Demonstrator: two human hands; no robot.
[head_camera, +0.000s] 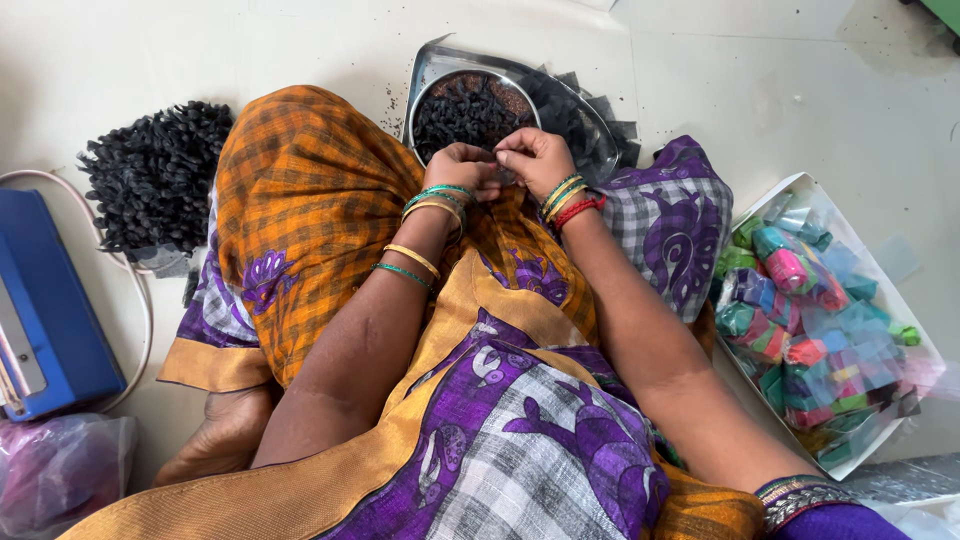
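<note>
Bright, even daylight fills the view. Soft shadows pool under the fingers (500, 160), and mild glare shows on the metal tray (590, 125) just beyond them. Focus is sharp there; straight lines bow slightly near the edges.

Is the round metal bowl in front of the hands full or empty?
Fairly full: the metal bowl holds a heap of small black pieces nearly to its rim.

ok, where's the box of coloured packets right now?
Head view, on the person's right: the white box of coloured packets sits on the floor beside the right knee, right of the metal bowl of dark pieces.
</note>
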